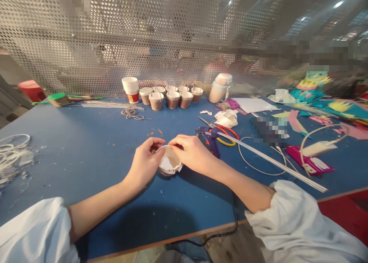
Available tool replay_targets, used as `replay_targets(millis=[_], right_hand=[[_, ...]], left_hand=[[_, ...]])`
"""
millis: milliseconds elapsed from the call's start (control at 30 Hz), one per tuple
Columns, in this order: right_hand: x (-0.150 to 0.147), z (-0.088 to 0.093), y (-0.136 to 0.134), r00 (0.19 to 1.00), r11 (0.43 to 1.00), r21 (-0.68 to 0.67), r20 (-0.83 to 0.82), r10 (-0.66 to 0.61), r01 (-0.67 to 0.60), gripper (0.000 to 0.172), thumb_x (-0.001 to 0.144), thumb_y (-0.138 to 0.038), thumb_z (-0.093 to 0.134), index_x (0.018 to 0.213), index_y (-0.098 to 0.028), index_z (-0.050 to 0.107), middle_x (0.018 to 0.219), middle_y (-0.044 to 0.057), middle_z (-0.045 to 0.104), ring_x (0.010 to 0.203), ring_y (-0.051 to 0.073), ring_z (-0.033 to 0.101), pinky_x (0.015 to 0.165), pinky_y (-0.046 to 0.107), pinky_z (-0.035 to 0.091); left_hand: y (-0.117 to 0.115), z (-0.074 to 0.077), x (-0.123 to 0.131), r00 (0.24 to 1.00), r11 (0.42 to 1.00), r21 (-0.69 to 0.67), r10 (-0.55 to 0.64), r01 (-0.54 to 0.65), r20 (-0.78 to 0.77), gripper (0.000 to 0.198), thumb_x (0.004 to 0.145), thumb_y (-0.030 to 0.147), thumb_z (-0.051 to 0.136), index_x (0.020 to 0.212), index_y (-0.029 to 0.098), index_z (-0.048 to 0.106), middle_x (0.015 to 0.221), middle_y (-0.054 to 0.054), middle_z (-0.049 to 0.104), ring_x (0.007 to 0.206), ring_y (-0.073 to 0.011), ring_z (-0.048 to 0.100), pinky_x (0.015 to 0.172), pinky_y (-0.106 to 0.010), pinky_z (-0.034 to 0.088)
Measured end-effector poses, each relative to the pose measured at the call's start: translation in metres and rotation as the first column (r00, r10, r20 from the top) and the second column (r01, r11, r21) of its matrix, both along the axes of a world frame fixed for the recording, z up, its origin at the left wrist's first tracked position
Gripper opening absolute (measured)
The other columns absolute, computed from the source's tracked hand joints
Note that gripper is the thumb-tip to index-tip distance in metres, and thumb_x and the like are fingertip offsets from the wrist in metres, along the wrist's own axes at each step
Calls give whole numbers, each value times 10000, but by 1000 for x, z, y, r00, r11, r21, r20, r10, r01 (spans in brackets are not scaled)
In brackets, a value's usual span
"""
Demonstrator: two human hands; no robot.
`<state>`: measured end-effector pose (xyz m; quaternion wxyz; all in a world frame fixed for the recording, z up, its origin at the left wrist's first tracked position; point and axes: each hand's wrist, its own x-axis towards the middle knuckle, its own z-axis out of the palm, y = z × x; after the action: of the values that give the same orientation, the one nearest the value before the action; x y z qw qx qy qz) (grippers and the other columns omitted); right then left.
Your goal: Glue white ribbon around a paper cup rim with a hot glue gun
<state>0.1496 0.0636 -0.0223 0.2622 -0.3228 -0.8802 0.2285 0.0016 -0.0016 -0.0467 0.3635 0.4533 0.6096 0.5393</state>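
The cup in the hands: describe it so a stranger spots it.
Start at the blue table before the perforated metal screen. Between the left hand and right hand is a cup with a pale inside. Unlike the cups near the screen, it has both hands on its rim.

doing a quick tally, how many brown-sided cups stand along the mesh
8 visible: front left cup, front middle cup, front right cup, three back cups partly hidden behind these, left end cup, and right end cup. More may be hidden.

a pale bottle stands before a perforated metal screen; a magenta packet lies toward the right.
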Motion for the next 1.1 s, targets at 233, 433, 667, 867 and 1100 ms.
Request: replay_targets(millis=[233, 433, 667, 867, 1100], right_hand=[[17, 4, 0, 996, 972, -229, 68, 62, -45, 271, 949, -215, 470, 924, -173, 737, 934, 50, 735, 826, 178, 665, 733, 295, 491], [36, -8, 7, 973, 916, -332, -130, 190, -223, 487, 930, -432, 541, 1333, -159, 531, 1352, 124, 571, 1161, 230, 591, 970, 393, 489], [41, -21, 17, 936, 849, -399, -80, 343, -346, 717, 875, -518, 611, 1474, -214, 361, 1408, 105, 537, 1256, 257, 541, 1035, 431, 458], [45, -18, 18, 925, 922, -84, -72, 372, -377, 681, 805, -470, 713, 1371, -187, 462, 1420, 164, 487, 1290, 259, 490, 1037, 435, 447], [51, -18, 1, 901, 720, 628, -65, 429, -297, 116, 869, -251, 674, 872, -186, 578, 857, 48, 615, 794, 157, 564, 712, 312, 485]], left_hand=[[-3, 0, -3, 999, 999, -23, -34, 34, -16, 209, 749, 319, 670, 868, 148, 678, 761, -13, 671, 664, -134, 589, 611, -247, 461], [-14, -13, -22, 971, 966, 98, -237, 238, -24, 374, 864, 442, 596, 1149, 203, 636, 1191, -77, 673, 1067, -223, 636, 885, -325, 522], [-13, -34, -35, 809, 819, 232, -395, 525, -436, 528, 894, 336, 597, 1399, 264, 458, 1479, -142, 451, 1339, -291, 461, 1071, -470, 432], [-17, -31, -35, 743, 757, 376, -208, 535, -636, 559, 866, 287, 637, 1382, 229, 431, 1489, -204, 380, 1372, -319, 399, 1065, -533, 419], [-21, -27, -32, 558, 573, 506, 100, 645, -824, 405, 789, 44, 644, 1146, 183, 516, 1214, -169, 557, 1183, -270, 559, 933, -446, 540]])
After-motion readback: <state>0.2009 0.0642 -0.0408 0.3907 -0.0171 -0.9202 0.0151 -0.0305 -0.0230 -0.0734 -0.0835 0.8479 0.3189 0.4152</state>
